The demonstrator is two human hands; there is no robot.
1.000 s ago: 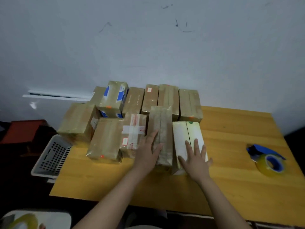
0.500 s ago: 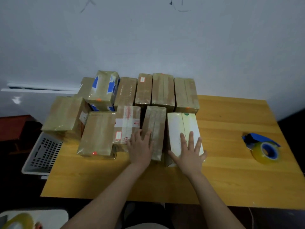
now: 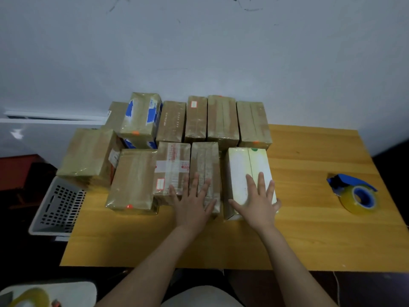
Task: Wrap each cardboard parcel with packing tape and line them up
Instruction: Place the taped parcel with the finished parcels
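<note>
Along the left edge: a white perforated basket (image 3: 57,209) stands beside the table (image 3: 309,235), below its top; a large brown parcel (image 3: 88,156) overhangs that edge above it.
Back row: taped parcels (image 3: 221,116) stand side by side against the wall, touching one another.
Front row: taped brown box (image 3: 132,176), labelled parcel (image 3: 172,165), narrow brown parcel (image 3: 204,162), white parcel (image 3: 241,169); a thin gap separates the last two.
Open room: bare wood runs along the near edge, and a wide stretch lies between the white parcel and the tape dispenser (image 3: 354,193), which sits near the right edge.
Left hand (image 3: 192,202): flat, fingers spread, on the narrow brown parcel's near end, little finger reaching onto the labelled parcel.
Right hand (image 3: 256,202): flat, fingers apart, on the white parcel's near end.
Change: a second ago the left hand lay along the narrow parcel's left side; now it sits across its top. The right hand stays on the white parcel.
Basket contents: cannot tell.
</note>
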